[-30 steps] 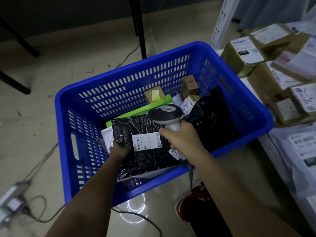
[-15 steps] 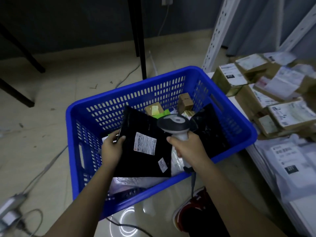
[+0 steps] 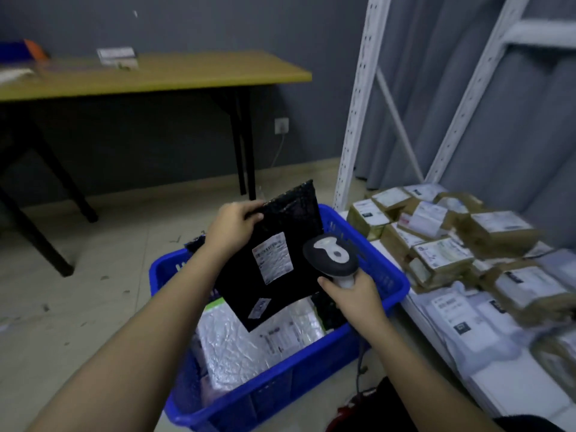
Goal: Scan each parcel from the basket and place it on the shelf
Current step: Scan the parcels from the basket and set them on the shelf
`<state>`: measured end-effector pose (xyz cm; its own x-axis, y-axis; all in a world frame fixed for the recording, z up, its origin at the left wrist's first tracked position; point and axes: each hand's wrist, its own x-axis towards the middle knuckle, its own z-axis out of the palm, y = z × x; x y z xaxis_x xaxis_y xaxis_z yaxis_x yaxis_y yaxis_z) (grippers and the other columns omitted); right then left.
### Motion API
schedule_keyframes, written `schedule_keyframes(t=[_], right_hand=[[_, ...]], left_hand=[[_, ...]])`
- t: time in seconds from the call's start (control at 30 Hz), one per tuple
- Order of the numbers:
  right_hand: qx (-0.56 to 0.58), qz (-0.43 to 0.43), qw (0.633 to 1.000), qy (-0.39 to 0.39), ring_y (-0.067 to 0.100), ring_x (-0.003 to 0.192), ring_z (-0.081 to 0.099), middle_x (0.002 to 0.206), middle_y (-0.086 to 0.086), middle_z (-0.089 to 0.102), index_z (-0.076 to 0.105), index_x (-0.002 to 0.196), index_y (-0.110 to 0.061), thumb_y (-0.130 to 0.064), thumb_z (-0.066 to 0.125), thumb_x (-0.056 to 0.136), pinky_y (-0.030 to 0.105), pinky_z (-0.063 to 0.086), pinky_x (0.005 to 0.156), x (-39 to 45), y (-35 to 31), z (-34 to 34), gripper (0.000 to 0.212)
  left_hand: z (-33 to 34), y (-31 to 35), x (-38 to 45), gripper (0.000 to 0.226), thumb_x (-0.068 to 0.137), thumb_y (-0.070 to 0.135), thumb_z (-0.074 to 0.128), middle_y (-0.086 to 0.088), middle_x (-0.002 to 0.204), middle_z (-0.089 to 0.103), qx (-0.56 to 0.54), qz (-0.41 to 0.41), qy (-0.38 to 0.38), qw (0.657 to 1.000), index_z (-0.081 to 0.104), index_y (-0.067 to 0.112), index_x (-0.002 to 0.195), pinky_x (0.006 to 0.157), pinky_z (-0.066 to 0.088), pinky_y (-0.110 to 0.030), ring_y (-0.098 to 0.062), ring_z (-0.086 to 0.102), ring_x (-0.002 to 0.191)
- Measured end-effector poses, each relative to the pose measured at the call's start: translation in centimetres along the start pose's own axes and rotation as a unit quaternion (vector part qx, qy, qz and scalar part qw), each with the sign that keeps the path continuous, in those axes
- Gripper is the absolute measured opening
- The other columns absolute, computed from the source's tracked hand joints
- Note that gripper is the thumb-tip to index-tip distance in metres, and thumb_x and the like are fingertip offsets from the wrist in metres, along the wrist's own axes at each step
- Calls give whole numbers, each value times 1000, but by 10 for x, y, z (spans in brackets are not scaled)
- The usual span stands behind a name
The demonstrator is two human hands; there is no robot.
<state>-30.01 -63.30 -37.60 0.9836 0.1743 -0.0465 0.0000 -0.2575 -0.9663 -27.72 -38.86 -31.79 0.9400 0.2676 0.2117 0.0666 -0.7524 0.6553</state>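
1. The left hand (image 3: pixel 232 224) grips the black parcel (image 3: pixel 274 260) at its upper left corner, fingers curled over the top edge and the thumb on the face turned to the camera. The parcel hangs in the air above the blue basket (image 3: pixel 396 291), touching neither the rim nor the parcels inside.
2. The parcel is flat and roughly upright, its long axis running from the gripped upper corner down to a lower corner that points into the basket. Its white label (image 3: pixel 272 257) faces the camera, tilted with the parcel.
3. The right hand (image 3: pixel 352 296) is wrapped round the handle of the scanner (image 3: pixel 332 255), all fingers closed on it. The scanner head sits just beside the parcel's right edge, level with the label.
4. The relation that matters: the label lies just to the left of the scanner head. Which way the scanner's window faces cannot be made out, so whether it is on the label cannot be told.
5. The shelf (image 3: pixel 514 385) lies to the right, beyond the basket's right rim, its near edge already crowded with boxed parcels (image 3: pixel 436 254). The left hand carries the parcel, yet the right hand is nearer the shelf, so I judge the parcel must cross in front of the scanner to get there.
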Motion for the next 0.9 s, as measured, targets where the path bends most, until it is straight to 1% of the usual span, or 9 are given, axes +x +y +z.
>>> schedule_keyframes(t=[0.1, 0.2, 0.3, 0.37, 0.53, 0.6, 0.67, 0.77, 0.9], right_hand=[[3, -38, 999, 18, 7, 85, 59, 90, -15, 61, 56, 103, -26, -19, 75, 83, 11, 44, 61, -10, -30, -24, 29], [12, -73, 996, 55, 14, 93, 60, 93, -9, 63, 59, 108, -22, -19, 78, 80, 26, 47, 75, -21, -55, -52, 34], [15, -111, 989, 100, 15, 94, 62, 93, -8, 66, 60, 104, -25, -21, 80, 77, 31, 50, 80, -31, -75, -86, 33], [29, -136, 982, 126, 12, 91, 63, 90, -12, 66, 61, 101, -26, -18, 80, 77, 29, 50, 77, -41, -89, -110, 31], [57, -177, 964, 190, -10, 77, 57, 83, -20, 63, 59, 83, -34, -13, 80, 76, 14, 46, 64, -71, -110, -164, 30], [40, -182, 961, 205, -6, 79, 59, 82, -18, 65, 60, 82, -33, -17, 81, 75, 16, 46, 65, -82, -115, -181, 27], [33, -190, 958, 212, -7, 73, 58, 76, -18, 63, 61, 83, -30, -15, 80, 76, 7, 44, 58, -93, -117, -198, 25], [17, -184, 961, 206, 1, 69, 58, 74, -11, 64, 65, 95, -19, -17, 78, 79, 6, 42, 51, -112, -118, -221, 21], [5, -169, 961, 220, 4, 81, 60, 85, -13, 64, 60, 100, -24, -20, 79, 78, 16, 48, 67, -139, -109, -243, 29]], left_hand=[[-25, 47, 5, 33, 94, 23, 57, 0, 126, 64, 32, 53, 20, 998, 61, 26, 126, 98, 46, -43, -23, 53, 122], [-46, 96, 5, 33, 97, 23, 53, -2, 129, 62, 65, 94, 37, 993, 59, 26, 129, 99, 43, -42, -27, 49, 124], [-60, 146, 0, 33, 99, 24, 48, -3, 128, 62, 98, 143, 79, 982, 57, 28, 131, 96, 37, -35, -30, 46, 123], [-64, 178, -5, 33, 100, 24, 47, -1, 125, 63, 96, 164, 97, 977, 56, 30, 131, 95, 32, -35, -29, 44, 123], [-65, 254, -18, 28, 98, 26, 51, 5, 122, 65, 44, 209, 131, 968, 61, 33, 123, 97, 28, -36, -23, 47, 126], [-59, 280, -22, 23, 97, 26, 51, 5, 118, 66, 29, 229, 139, 963, 60, 31, 118, 90, 25, -35, -23, 49, 122], [-51, 304, -27, 16, 98, 27, 50, 2, 114, 66, 16, 239, 135, 961, 56, 25, 112, 85, 21, -34, -25, 49, 118], [-38, 334, -37, 12, 98, 28, 50, 0, 107, 66, 3, 247, 123, 961, 56, 22, 107, 84, 19, -33, -25, 51, 111], [-21, 363, -48, 16, 95, 29, 57, 2, 115, 65, -18, 258, 88, 962, 62, 22, 108, 85, 22, -36, -24, 52, 114]])
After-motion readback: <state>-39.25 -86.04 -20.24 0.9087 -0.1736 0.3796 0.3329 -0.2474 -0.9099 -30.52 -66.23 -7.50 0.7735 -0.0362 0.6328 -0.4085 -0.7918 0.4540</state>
